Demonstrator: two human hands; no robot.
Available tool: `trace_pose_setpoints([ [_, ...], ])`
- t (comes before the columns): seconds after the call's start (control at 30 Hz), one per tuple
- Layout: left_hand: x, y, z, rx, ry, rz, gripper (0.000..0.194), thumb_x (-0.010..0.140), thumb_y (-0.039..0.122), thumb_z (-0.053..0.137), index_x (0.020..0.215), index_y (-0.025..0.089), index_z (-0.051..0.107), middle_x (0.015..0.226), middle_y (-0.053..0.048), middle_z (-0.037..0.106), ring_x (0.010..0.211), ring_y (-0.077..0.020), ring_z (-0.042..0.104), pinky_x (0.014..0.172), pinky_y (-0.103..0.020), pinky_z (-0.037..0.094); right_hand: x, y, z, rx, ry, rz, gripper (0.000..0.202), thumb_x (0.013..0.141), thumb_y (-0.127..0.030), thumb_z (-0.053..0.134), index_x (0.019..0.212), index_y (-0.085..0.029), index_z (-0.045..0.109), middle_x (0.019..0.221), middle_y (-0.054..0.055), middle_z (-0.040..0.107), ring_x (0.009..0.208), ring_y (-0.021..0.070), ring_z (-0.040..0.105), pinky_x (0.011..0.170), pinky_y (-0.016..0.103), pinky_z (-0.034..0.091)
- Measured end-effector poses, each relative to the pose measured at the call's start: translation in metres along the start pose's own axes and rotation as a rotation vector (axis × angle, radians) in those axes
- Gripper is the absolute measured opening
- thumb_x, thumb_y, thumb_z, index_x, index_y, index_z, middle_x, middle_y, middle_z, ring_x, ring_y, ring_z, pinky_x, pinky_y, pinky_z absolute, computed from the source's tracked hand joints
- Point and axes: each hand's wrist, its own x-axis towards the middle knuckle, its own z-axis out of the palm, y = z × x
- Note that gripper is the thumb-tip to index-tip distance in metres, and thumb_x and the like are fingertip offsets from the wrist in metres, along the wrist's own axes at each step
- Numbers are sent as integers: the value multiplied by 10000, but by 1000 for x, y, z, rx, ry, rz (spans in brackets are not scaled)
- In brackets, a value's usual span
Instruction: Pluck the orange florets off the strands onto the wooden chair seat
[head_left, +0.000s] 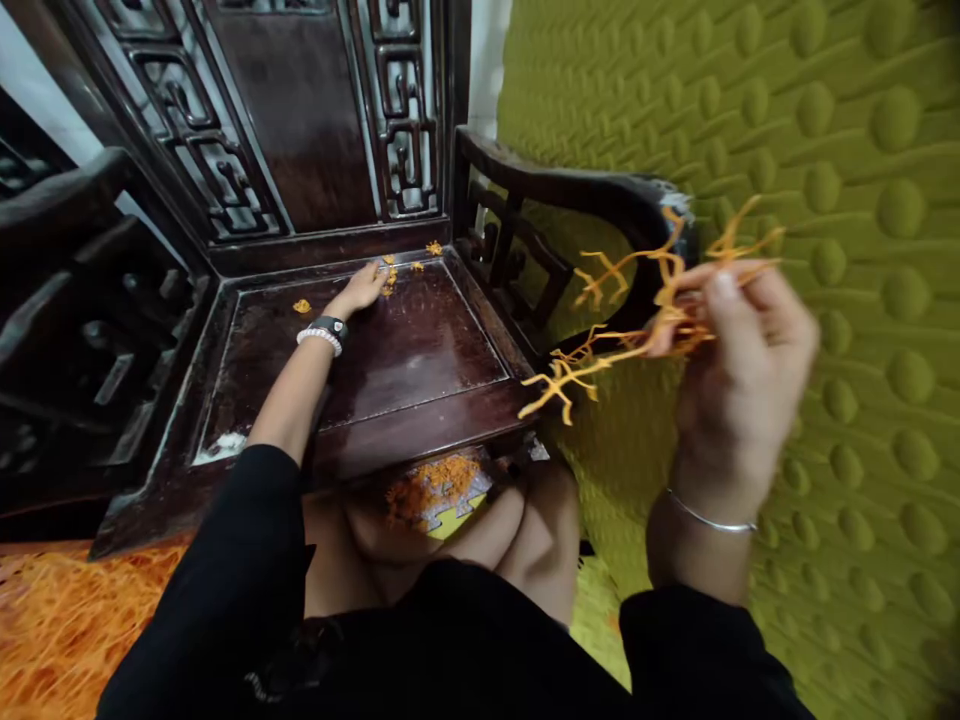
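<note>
Several small orange pieces (391, 276) lie near the back of the dark wooden chair seat (405, 350). My left hand (364, 287) reaches across the seat, its fingertips at these pieces; what they grip, if anything, is too small to tell. One more orange piece (301, 306) lies to the left of that hand. Raised at the right, my right hand (739, 330) pinches a bunch of thin, branching orange strands (574, 375), which spread out leftward over the chair's armrest.
The chair's curved right armrest (585, 185) stands beside a green padded surface (847, 400). A heap of orange bits (442, 485) lies below the seat's front edge, between my legs. Many orange strands (75, 620) fill the lower left. A white patch (225, 445) marks the seat's front left corner.
</note>
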Motion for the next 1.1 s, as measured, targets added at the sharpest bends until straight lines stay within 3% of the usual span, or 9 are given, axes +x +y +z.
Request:
trace_pose_setpoints([
  [0.1, -8, 5, -12, 39, 105, 32, 503, 975, 373, 363, 1377, 86, 457, 1543, -150, 290, 1438, -295, 206, 1173, -482, 108, -1, 11, 6, 46, -100, 207, 136, 892, -304, 582, 822, -195, 622, 620, -25, 626, 499, 98, 589, 504, 226, 469],
  [0.27, -40, -41, -33, -6, 409, -426, 699, 888, 528, 491, 1306, -31, 448, 1453, -309, 348, 1382, -521, 121, 954, -797, 177, -6, 31, 15, 204, -234, 463, 192, 849, -400, 609, 887, -212, 602, 750, 16, 708, 533, 113, 603, 469, 220, 438],
  [0.4, -47, -58, -27, 10, 237, -659, 672, 880, 467, 557, 1310, -38, 450, 1416, -336, 376, 1353, -518, 245, 965, -779, 232, -11, 39, 23, 325, -277, 560, 213, 809, -358, 640, 962, -213, 614, 914, 46, 733, 491, 83, 517, 388, 201, 321],
  [0.53, -30, -34, -8, 69, 85, -655, 550, 930, 430, 510, 1397, 154, 420, 1518, -162, 316, 1412, -347, 256, 1127, -634, 171, -11, 39, 28, 422, -286, 635, 257, 766, -294, 657, 1010, -223, 619, 1026, 48, 727, 456, 62, 446, 393, 208, 337],
  [0.73, -27, 41, -3, 108, -18, -248, 465, 917, 298, 479, 1289, 26, 533, 1421, -273, 429, 1376, -396, 305, 1108, -644, 88, -11, 32, 30, 513, -299, 724, 289, 746, -266, 643, 1031, -223, 632, 1093, 44, 711, 469, 47, 417, 442, 194, 398],
  [0.83, -69, 75, -21, 90, 14, -53, 415, 902, 309, 500, 1195, 36, 608, 1306, -247, 556, 1293, -375, 423, 1126, -561, 150, -16, 29, 30, 523, -256, 709, 236, 790, -305, 614, 1009, -225, 650, 1066, 35, 711, 431, 30, 348, 422, 181, 368],
  [0.93, -150, 102, -26, 32, 132, 66, 460, 975, 352, 312, 1202, 70, 597, 1180, -223, 621, 1155, -354, 530, 1042, -547, 295, -25, 25, 31, 543, -134, 649, 225, 835, -372, 586, 985, -226, 668, 989, 25, 708, 405, 24, 293, 399, 178, 328],
  [1.0, -218, 115, -5, -17, 170, 134, 470, 990, 361, 234, 1228, 155, 584, 1162, -175, 625, 1125, -329, 541, 991, -541, 349, -33, 20, 35, 552, -11, 572, 213, 852, -388, 577, 970, -240, 672, 905, 2, 692, 403, 30, 300, 405, 184, 328],
  [1.1, -308, 121, 59, -99, -15, 288, 316, 912, 359, 477, 705, 234, 680, 707, -75, 650, 757, -237, 637, 754, -400, 508, -51, 10, 49, 541, 190, 385, 120, 862, -323, 589, 912, -247, 668, 701, -50, 588, 447, 54, 366, 492, 188, 387],
])
